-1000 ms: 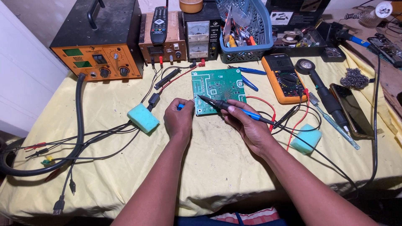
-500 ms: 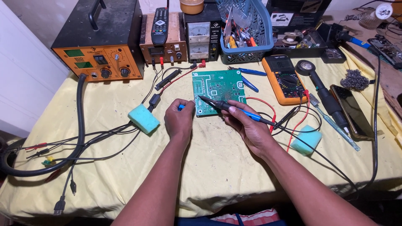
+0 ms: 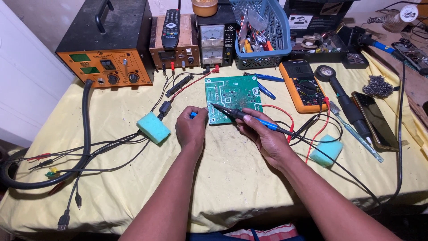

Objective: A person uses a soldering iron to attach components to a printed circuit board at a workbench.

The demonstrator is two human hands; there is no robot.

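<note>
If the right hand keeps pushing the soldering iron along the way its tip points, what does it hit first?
The right hand aims the soldering iron up-left, its tip over the near left corner of the green circuit board. It would likely meet the board first; tip height is unclear.

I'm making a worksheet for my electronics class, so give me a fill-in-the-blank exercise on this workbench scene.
1. The right hand holds a soldering iron whose tip rests on the ____ circuit board.
2. The left hand pinches a small ____ object at the board's left edge.
3. The tablecloth is ____.
4. A remote control lies on top of a ____ box.

Missing words: green; blue; yellow; brown
</note>
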